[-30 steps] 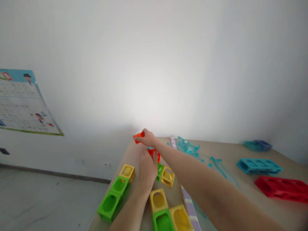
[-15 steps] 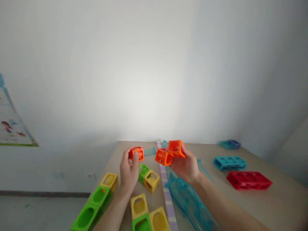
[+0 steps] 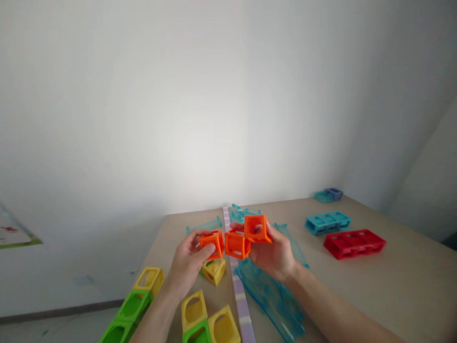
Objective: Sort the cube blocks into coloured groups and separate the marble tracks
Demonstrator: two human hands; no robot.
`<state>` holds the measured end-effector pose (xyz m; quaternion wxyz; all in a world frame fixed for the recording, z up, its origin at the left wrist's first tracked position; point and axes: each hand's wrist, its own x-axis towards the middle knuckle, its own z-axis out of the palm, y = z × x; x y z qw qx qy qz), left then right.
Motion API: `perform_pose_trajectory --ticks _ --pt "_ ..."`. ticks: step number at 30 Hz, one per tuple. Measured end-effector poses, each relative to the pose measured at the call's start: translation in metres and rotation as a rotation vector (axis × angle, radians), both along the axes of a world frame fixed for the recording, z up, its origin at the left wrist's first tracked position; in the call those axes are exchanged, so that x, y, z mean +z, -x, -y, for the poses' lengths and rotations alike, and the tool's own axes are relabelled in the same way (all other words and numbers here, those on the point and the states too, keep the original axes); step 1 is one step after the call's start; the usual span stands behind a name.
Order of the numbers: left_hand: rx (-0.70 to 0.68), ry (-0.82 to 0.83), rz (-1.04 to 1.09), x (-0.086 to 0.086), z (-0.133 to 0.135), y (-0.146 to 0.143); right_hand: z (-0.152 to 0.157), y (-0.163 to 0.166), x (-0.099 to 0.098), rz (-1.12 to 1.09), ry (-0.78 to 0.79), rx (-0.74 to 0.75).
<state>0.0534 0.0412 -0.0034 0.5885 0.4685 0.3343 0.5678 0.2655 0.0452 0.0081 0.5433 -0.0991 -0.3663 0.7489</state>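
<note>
Between thumb and fingers, my left hand holds a single orange hollow cube. My right hand grips a piece made of orange hollow cubes, at least two of them set corner to corner in a step. The left cube's right side is right beside the lower cube of that piece; whether they touch I cannot tell. Both hands are raised above the table. Under my left hand lies a yellow and green block pair, partly hidden by the fingers.
Green and yellow cube blocks run along the left edge, and more yellow ones lie near the front. A purple striped strip divides the table. Clear blue plastic pieces, a teal block and a red block lie to the right.
My left hand has brought its orange cube rightward, close against the piece in my right hand, and turned it. The view has shifted a little, turning right.
</note>
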Motion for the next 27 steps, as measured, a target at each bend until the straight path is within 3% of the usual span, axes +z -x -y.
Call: perform_pose_trajectory --ticks 6,11,19,23,27 --pt "0.016 -0.036 -0.123 -0.004 -0.002 0.002 0.001 0.002 0.001 0.037 -0.036 0.069" --pt "0.003 -0.095 -0.260 0.001 0.002 0.000 0.003 0.006 -0.002 0.041 -0.014 0.059" --pt "-0.057 -0.209 -0.435 0.009 0.007 0.002 0.009 0.013 -0.006 0.037 0.003 0.176" --pt "-0.089 -0.285 -0.491 0.006 0.007 0.005 0.011 0.013 -0.005 0.047 0.029 0.179" --pt "-0.034 -0.297 -0.549 0.002 0.008 0.007 0.012 0.013 -0.003 0.066 0.044 0.181"
